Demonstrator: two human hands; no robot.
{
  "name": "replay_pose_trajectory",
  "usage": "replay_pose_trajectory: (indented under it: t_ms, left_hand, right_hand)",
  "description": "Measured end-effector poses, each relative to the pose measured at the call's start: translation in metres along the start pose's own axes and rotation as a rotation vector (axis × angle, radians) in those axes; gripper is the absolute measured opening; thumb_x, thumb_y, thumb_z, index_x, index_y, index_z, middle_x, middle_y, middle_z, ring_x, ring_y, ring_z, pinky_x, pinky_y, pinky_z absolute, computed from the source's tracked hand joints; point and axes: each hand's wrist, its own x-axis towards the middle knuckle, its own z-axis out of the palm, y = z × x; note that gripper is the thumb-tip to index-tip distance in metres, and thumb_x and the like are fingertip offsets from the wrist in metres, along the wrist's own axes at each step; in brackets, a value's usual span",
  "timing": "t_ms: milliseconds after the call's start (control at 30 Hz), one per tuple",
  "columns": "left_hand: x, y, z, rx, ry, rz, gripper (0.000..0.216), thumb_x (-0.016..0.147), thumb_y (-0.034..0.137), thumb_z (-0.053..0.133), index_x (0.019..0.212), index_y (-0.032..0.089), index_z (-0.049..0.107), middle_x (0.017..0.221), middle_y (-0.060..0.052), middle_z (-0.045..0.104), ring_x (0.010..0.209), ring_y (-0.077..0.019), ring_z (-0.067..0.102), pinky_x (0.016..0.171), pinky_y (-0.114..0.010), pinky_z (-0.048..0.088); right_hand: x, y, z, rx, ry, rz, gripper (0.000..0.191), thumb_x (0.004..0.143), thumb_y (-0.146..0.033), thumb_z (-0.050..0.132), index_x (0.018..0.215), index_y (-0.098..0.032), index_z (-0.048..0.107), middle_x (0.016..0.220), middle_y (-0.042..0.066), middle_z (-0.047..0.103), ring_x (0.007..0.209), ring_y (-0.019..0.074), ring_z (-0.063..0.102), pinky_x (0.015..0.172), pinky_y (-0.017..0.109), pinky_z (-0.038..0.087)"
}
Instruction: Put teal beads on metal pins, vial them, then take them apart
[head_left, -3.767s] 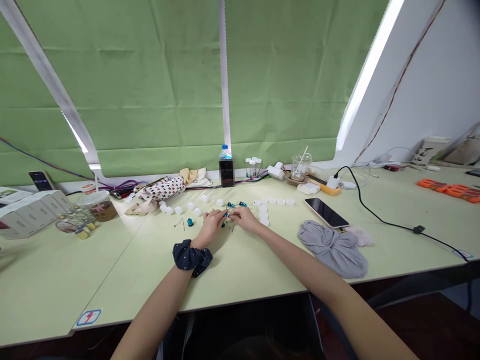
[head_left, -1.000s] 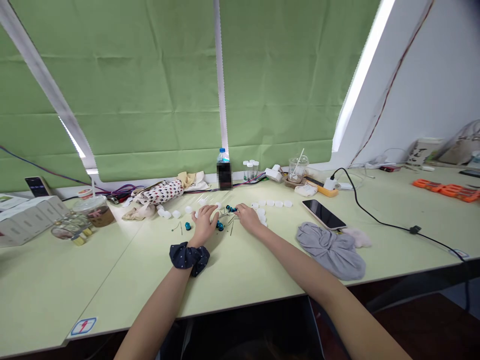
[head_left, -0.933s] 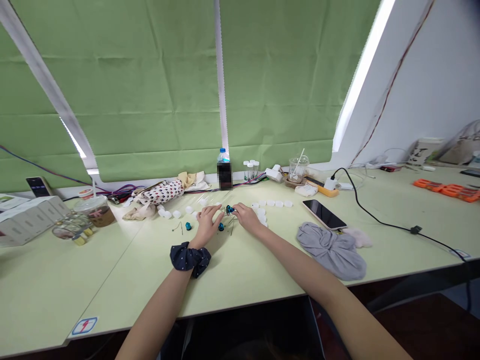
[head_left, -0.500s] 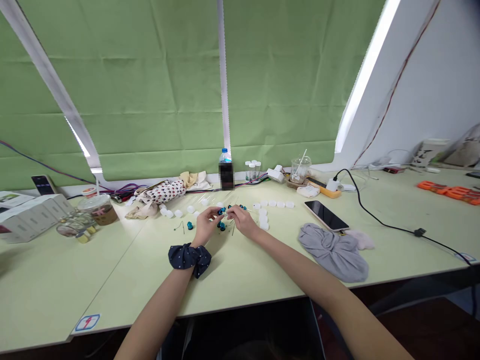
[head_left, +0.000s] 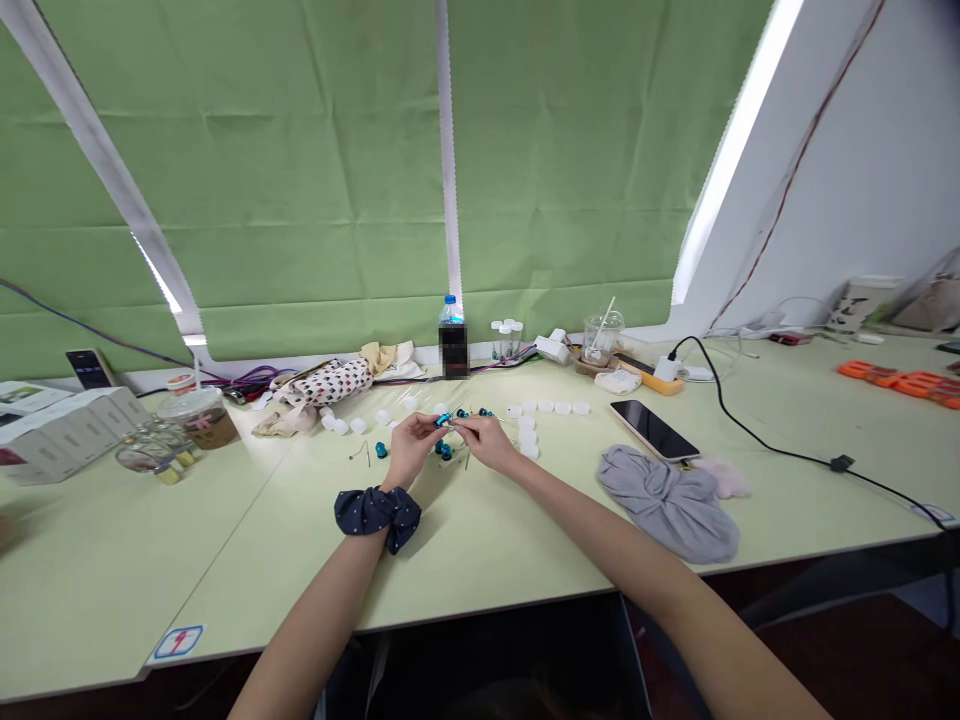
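Just above the middle of the table, my left hand (head_left: 411, 445) pinches a small shiny blue cylindrical piece (head_left: 443, 420) between thumb and fingertips. My right hand (head_left: 487, 442) meets it from the right, its fingers pressed together at the near end of the piece. Whatever lies between those right fingertips is too small to make out. Similar teal pieces lie close by: one (head_left: 381, 450) left of my left hand, a few (head_left: 445, 452) between the wrists. Thin bent wires (head_left: 361, 452) rest at the left. A dark dotted scrunchie (head_left: 377, 513) circles my left wrist.
White round caps (head_left: 528, 438) stand in rows around the hands. Behind are a bottle (head_left: 453, 340), cloths (head_left: 330, 382) and lidded vials (head_left: 507, 340). To the right lie a phone (head_left: 654, 431), a grey cloth (head_left: 667, 505) and a black cable (head_left: 780, 450). A drink cup (head_left: 196, 415) stands left.
The blue piece has turned in my left fingers and now shows more of its length. My right fingertips have shifted slightly left and down against it.
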Motion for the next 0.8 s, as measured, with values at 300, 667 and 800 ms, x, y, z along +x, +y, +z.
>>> replay_pose_trajectory:
  t_ms: [300, 667, 800]
  left_hand:
    - [-0.0038, 0.001, 0.0029, 0.101, 0.014, 0.089, 0.028, 0.068, 0.037, 0.07, 0.084, 0.015, 0.062, 0.09, -0.01, 0.069, 0.076, -0.019, 0.066, 0.075, -0.036, 0.055]
    - [-0.0053, 0.0008, 0.0023, 0.328, -0.017, 0.243, 0.02, 0.074, 0.033, 0.065, 0.085, 0.017, 0.065, 0.093, -0.009, 0.07, 0.077, -0.0203, 0.068, 0.076, -0.037, 0.056]
    - [-0.0068, 0.0038, 0.0034, 0.404, -0.016, 0.282, 0.016, 0.075, 0.03, 0.064, 0.084, 0.017, 0.065, 0.091, -0.009, 0.07, 0.074, -0.0198, 0.067, 0.073, -0.036, 0.056]
  right_hand:
    - [0.0037, 0.0047, 0.0009, 0.267, -0.059, 0.199, 0.025, 0.08, -0.034, 0.051, 0.074, -0.015, 0.065, 0.056, -0.001, 0.052, 0.048, 0.008, 0.04, 0.046, 0.019, 0.03]
    - [0.0038, -0.0005, -0.0064, 0.797, -0.176, 0.549, 0.027, 0.062, -0.034, 0.068, 0.069, -0.018, 0.048, 0.045, -0.007, 0.046, 0.036, 0.0034, 0.027, 0.038, 0.017, 0.017]
    - [0.0023, 0.0061, -0.0013, 0.518, -0.098, 0.415, 0.021, 0.07, -0.035, 0.059, 0.068, -0.018, 0.047, 0.047, -0.005, 0.049, 0.039, 0.0065, 0.036, 0.04, 0.018, 0.026]
